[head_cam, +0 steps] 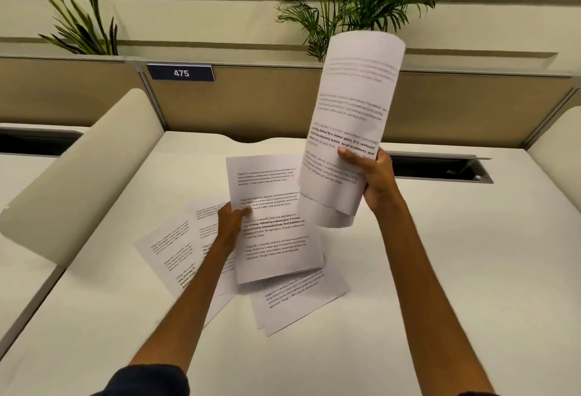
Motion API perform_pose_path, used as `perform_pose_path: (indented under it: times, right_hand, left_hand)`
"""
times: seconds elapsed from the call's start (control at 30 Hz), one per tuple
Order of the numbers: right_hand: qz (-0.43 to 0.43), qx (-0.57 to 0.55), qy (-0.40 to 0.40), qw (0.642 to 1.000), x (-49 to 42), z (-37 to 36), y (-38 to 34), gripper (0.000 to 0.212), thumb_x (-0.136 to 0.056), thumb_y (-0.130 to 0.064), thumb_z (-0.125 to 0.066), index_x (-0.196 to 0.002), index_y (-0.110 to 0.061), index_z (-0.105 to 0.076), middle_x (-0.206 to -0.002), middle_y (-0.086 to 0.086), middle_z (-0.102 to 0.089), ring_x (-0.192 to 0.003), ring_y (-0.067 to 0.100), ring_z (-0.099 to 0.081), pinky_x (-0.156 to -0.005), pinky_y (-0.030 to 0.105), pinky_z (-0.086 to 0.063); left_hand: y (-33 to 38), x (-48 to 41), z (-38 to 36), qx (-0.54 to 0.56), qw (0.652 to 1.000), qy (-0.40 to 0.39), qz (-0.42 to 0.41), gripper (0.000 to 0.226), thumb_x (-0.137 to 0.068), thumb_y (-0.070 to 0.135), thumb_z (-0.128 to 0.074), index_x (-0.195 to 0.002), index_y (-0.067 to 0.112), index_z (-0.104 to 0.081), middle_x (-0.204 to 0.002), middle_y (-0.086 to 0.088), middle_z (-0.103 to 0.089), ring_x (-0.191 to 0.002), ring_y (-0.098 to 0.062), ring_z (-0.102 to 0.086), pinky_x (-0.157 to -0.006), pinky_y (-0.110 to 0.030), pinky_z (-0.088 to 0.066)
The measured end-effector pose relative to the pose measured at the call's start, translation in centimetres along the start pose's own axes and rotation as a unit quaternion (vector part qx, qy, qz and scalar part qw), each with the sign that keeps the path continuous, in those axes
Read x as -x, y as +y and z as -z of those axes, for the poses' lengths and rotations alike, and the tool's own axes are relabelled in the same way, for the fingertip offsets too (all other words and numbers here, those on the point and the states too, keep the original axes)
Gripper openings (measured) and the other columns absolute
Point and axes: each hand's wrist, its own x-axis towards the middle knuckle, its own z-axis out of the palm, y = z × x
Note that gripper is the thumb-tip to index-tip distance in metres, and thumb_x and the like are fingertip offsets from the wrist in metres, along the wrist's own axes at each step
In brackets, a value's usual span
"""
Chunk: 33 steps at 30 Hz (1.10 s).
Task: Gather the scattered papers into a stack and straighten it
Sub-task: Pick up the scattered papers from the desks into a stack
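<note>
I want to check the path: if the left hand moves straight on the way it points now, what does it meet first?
Probably only more of the printed sheet that the left hand already grips at its edge; beyond lies bare desk, though depth is unclear.

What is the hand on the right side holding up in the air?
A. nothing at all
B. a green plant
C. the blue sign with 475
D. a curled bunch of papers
D: the right hand grips a curled bunch of papers lifted above the desk, while the left hand pinches another sheet lower down.
</note>
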Motion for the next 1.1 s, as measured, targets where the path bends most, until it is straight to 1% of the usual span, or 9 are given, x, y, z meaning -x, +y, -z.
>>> perform_pose_path:
  times: [0.13, 0.23, 0.37, 0.5, 0.6, 0.7, 0.8, 0.9, 1.1]
  right_hand:
    - [-0.080, -0.003, -0.036, 0.996, -0.4, 0.1, 2.4, 0.052, -0.074, 0.000, -0.079, -0.124, 0.001, -0.063, -0.122, 0.017, -0.070, -0.108, 0.036, -0.069, -0.084, 0.044, -0.058]
    - [-0.115, 0.062, 0.016, 0.991, 0.0, 0.7, 6.1, 0.053, -0.069, 0.004, -0.082, -0.119, 0.004, -0.065, -0.115, 0.020, -0.072, -0.102, 0.039, -0.071, -0.079, 0.041, -0.060]
    - [-0.108, 0.094, 0.047, 0.989, 0.6, 2.2, 9.3, 0.056, -0.062, 0.003, -0.088, -0.113, -0.002, -0.066, -0.110, 0.017, -0.074, -0.086, 0.027, -0.076, -0.065, 0.034, -0.061]
    - [-0.090, 0.149, 0.059, 0.983, 0.5, 2.1, 10.4, 0.073, -0.059, 0.002, -0.091, -0.123, -0.002, -0.055, -0.112, 0.012, -0.072, -0.092, 0.025, -0.073, -0.070, 0.036, -0.063]
    - [-0.097, 0.175, 0.036, 0.979, 0.4, 2.1, 11.0, 0.067, -0.060, -0.002, -0.091, -0.120, -0.001, -0.060, -0.111, 0.013, -0.073, -0.098, 0.032, -0.072, -0.074, 0.037, -0.063]
    - [-0.109, 0.207, 0.023, 0.972, 0.1, 2.0, 10.8, 0.057, -0.068, -0.018, -0.089, -0.119, -0.008, -0.065, -0.111, 0.006, -0.073, -0.094, 0.022, -0.072, -0.064, 0.023, -0.060]
    - [-0.100, 0.193, -0.002, 0.976, -0.6, 2.2, 10.1, 0.053, -0.075, -0.019, -0.084, -0.124, -0.011, -0.063, -0.118, 0.006, -0.071, -0.098, 0.019, -0.070, -0.075, 0.026, -0.061]
    - [-0.068, 0.163, -0.021, 0.984, -0.8, 1.9, 9.5, 0.048, -0.078, -0.012, -0.081, -0.122, -0.009, -0.063, -0.119, 0.010, -0.071, -0.106, 0.031, -0.069, -0.090, 0.045, -0.059]
    - [0.006, 0.227, -0.046, 0.973, -0.2, 0.0, 10.7, 0.058, -0.079, -0.013, -0.080, -0.129, -0.016, -0.052, -0.117, 0.006, -0.067, -0.100, 0.022, -0.068, -0.080, 0.036, -0.062]
  left_hand:
    - [0.8, 0.1, -0.5, 0.017, 0.999, -0.045, -0.003, 0.006, -0.091, 0.008, -0.057, -0.089, 0.007, -0.063, -0.087, -0.009, -0.069, -0.080, -0.026, -0.063, -0.069, -0.035, -0.057]
    - [1.5, 0.1, -1.0, 0.011, 0.998, -0.067, -0.009, 0.024, -0.094, 0.016, -0.054, -0.071, 0.015, -0.061, -0.071, 0.002, -0.072, -0.066, -0.018, -0.062, -0.054, -0.026, -0.055]
    - [1.9, -0.1, -1.3, 0.057, 0.991, -0.117, -0.009, 0.035, -0.092, 0.055, -0.048, -0.096, 0.030, -0.072, -0.094, 0.003, -0.078, -0.084, -0.019, -0.074, -0.074, -0.034, -0.062]
    - [1.5, -0.2, -1.1, 0.004, 0.992, -0.115, -0.045, 0.061, -0.065, 0.078, -0.061, -0.105, 0.032, -0.068, -0.106, 0.006, -0.075, -0.099, -0.020, -0.070, -0.085, -0.038, -0.055]
    - [1.0, -0.2, -1.2, 0.014, 0.991, -0.121, -0.062, 0.055, -0.064, 0.049, -0.085, -0.109, 0.021, -0.070, -0.105, 0.001, -0.077, -0.096, -0.026, -0.074, -0.076, -0.036, -0.061]
    - [1.2, -0.3, -0.8, 0.012, 0.990, -0.126, -0.066, 0.046, -0.075, 0.027, -0.082, -0.116, 0.012, -0.066, -0.107, -0.005, -0.077, -0.093, -0.031, -0.074, -0.074, -0.041, -0.063]
    - [1.8, -0.6, -0.3, 0.021, 0.989, -0.131, -0.068, 0.046, -0.081, 0.018, -0.076, -0.123, 0.006, -0.061, -0.116, -0.014, -0.072, -0.099, -0.036, -0.071, -0.085, -0.053, -0.059]
    - [3.3, -0.5, 0.1, 0.043, 0.984, -0.150, -0.092, 0.050, -0.072, 0.013, -0.073, -0.120, 0.004, -0.061, -0.107, -0.007, -0.076, -0.091, -0.030, -0.074, -0.075, -0.044, -0.062]
    - [3.2, 0.9, 0.0, 0.025, 0.980, -0.089, -0.176, 0.040, -0.071, 0.019, -0.075, -0.108, 0.021, -0.060, -0.103, 0.005, -0.072, -0.087, -0.018, -0.073, -0.071, -0.030, -0.062]
